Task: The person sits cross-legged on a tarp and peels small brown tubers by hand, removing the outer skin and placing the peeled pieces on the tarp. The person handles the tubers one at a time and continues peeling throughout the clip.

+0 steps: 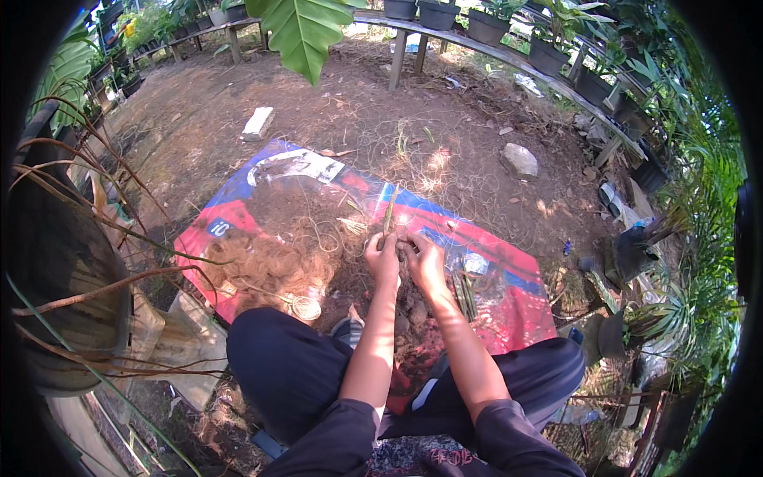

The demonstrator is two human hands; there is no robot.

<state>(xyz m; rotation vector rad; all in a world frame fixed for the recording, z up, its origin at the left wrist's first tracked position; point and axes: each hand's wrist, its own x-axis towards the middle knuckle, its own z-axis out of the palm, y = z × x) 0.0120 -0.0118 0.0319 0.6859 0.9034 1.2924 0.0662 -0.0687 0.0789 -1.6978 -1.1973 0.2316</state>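
My left hand (382, 257) holds a narrow, mottled green leaf cutting (390, 208) that points away from me. Close against it, my right hand (424, 256) has its fingers bent around a dark, soil-like clump (401, 253) at the cutting's lower end. The fingers partly hide this clump. Below my hands lies a heap of dark soil (411, 307). Left of them spreads a pile of brown coconut fibre (274, 262), with a ball of pale twine (306, 308) at its near edge. Several long green cuttings (465, 295) lie beside my right forearm.
A red and blue plastic banner (518, 256) covers the ground under the work. Loose string (429, 167) tangles beyond it, near a stone (520, 161) and a white block (257, 124). Potted plants line a wooden bench (495, 50). A large dark pot (65, 268) with trailing roots stands left.
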